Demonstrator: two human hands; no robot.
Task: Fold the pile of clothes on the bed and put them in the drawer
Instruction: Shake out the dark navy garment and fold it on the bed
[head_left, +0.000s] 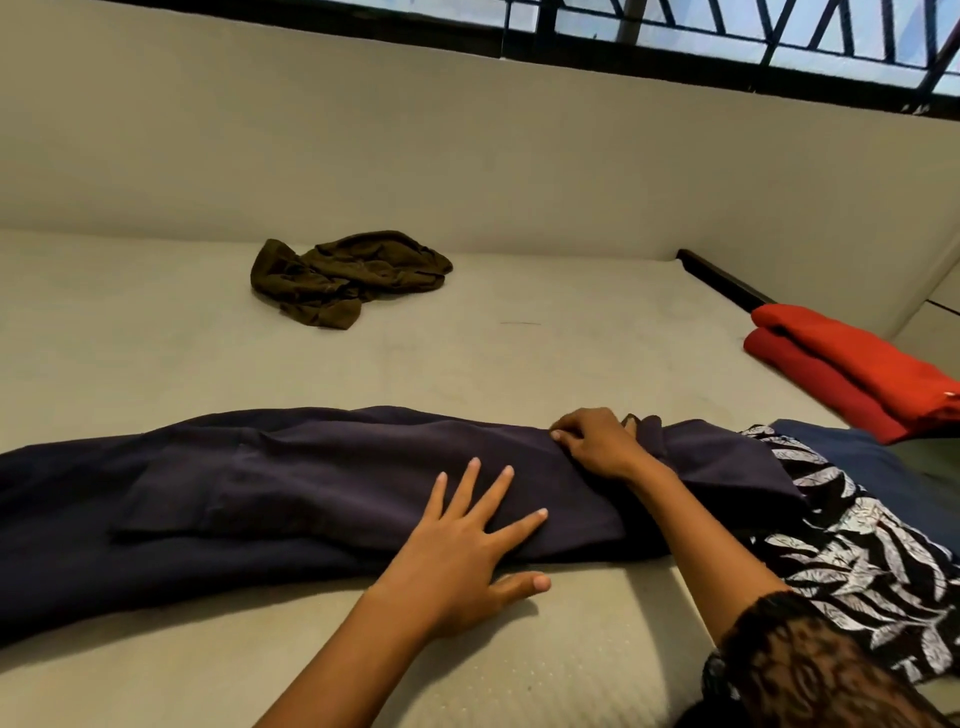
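While it lies on the bed (519, 364), the navy garment (291, 483) runs lengthwise left to right.
Left hand (457, 556) flat on it (fingers spread); right hand (597, 444) pinches its far edge.

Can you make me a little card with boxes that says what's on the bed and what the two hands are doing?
place: bed
being folded: dark purple garment, stretched across the near side
left hand: flat, fingers spread, pressing the dark purple garment
right hand: fingers curled, pinching its fabric
already folded: red garment, far right
not yet folded: olive garment, crumpled on the far side
also there: leaf-print cloth, at the right
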